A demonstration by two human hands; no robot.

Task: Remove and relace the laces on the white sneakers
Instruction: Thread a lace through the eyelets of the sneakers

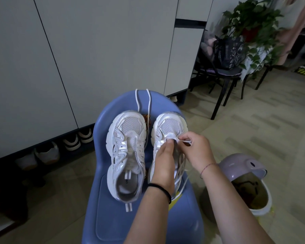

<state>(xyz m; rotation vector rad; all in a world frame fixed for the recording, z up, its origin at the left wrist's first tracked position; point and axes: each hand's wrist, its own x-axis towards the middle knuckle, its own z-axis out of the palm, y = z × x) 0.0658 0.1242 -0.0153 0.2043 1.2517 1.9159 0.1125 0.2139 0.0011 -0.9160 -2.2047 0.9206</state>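
Observation:
Two white sneakers stand side by side on a blue plastic stool (102, 199), toes pointing away from me. The left sneaker (126, 155) has no lace in its eyelets. A loose white lace (149, 103) lies across the stool's far end beyond the toes. On the right sneaker (169, 127) my left hand (164, 162) rests on the tongue with its fingertips at the lowest eyelets. My right hand (195, 148) pinches a white lace (187, 141) beside the shoe's right eyelets. More of that lace hangs down the shoe's right side.
A lilac-lidded bin (250, 184) stands open on the floor right of the stool. White cupboards (95, 50) fill the wall ahead, with shoes (72, 141) tucked underneath. A black chair (224, 74) with a bag and a potted plant (253, 20) stand at the back right.

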